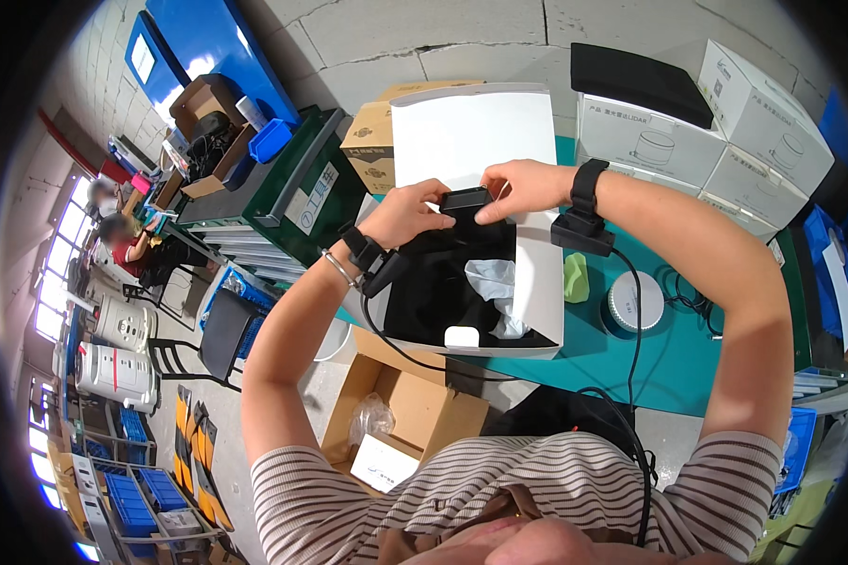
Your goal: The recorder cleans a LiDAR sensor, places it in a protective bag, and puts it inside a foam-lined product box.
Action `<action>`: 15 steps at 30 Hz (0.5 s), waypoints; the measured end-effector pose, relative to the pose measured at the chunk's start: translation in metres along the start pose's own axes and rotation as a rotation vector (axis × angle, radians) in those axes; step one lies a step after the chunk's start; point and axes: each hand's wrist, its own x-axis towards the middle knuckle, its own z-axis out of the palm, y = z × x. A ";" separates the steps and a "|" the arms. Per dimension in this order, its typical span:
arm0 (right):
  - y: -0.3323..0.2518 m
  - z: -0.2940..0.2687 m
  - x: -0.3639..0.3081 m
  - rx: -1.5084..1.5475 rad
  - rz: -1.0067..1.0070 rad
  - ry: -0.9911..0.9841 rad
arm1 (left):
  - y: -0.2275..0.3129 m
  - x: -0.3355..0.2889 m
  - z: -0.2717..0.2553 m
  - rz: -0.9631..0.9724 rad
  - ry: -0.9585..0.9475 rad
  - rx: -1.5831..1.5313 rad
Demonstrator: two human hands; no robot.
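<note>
A small black rectangular block (464, 201) is held by its two ends, between my left hand (407, 217) and my right hand (530, 188). Fingers and thumb of each hand pinch one end. Both hands are over the far part of an open white box (540, 282), whose lid (471, 132) stands up behind them. Black lining (424, 301) fills the box. On it lie a crumpled pale plastic bag (492, 280) and, at the near edge, a small white piece (462, 336). The block's underside is hidden.
A white-topped cylinder (636, 299) and a light green item (576, 279) lie right on the green table (584, 363). White cartons (650, 132) are stacked behind. Cables (636, 358) hang from my wrist devices. Below stands an open cardboard box (415, 400). People sit far left.
</note>
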 end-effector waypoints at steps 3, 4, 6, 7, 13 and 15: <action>0.007 0.005 0.006 -0.083 -0.109 0.015 | -0.009 0.004 -0.001 -0.068 -0.039 -0.146; 0.007 0.006 0.008 -0.148 -0.159 0.036 | -0.015 0.006 -0.002 -0.079 -0.059 -0.180; 0.004 0.009 0.011 -0.156 -0.154 0.057 | -0.020 0.006 -0.001 -0.092 -0.061 -0.114; 0.000 0.010 0.013 -0.165 -0.149 0.077 | -0.021 0.005 -0.001 -0.104 -0.063 -0.047; -0.009 0.026 0.027 -0.422 -0.293 0.106 | -0.002 0.001 0.003 -0.007 -0.002 0.098; -0.019 0.029 0.028 -0.408 -0.255 0.099 | -0.007 0.001 0.005 -0.008 -0.008 0.080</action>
